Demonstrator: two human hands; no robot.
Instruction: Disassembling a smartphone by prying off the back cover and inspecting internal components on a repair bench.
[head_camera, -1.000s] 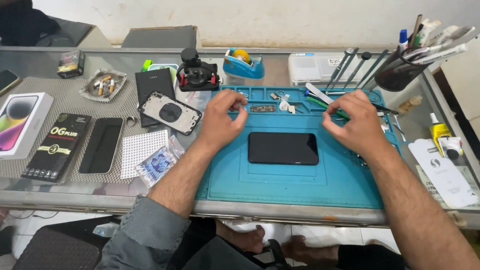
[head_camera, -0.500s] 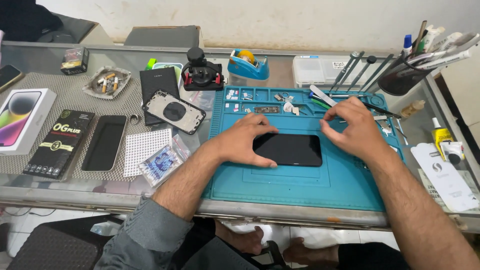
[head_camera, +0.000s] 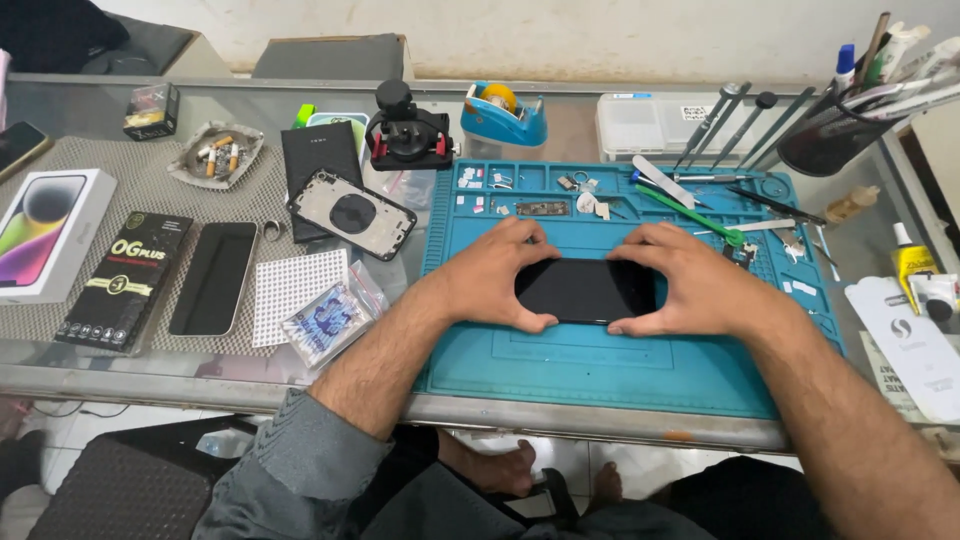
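both hands clasp a black phone (head_camera: 585, 291) by its short ends: the left hand (head_camera: 495, 277) wraps the left end, thumb under the near edge and fingers over the far edge, and the right hand (head_camera: 690, 280) mirrors it on the right end. the phone lies flat, screen up, in the middle of a teal work mat (head_camera: 600, 365). beyond the hands, small screws and parts sit in the mat's tray compartments (head_camera: 510, 185). to the left, off the mat, lie a phone back housing (head_camera: 352, 214) and a second dark phone (head_camera: 213, 277).
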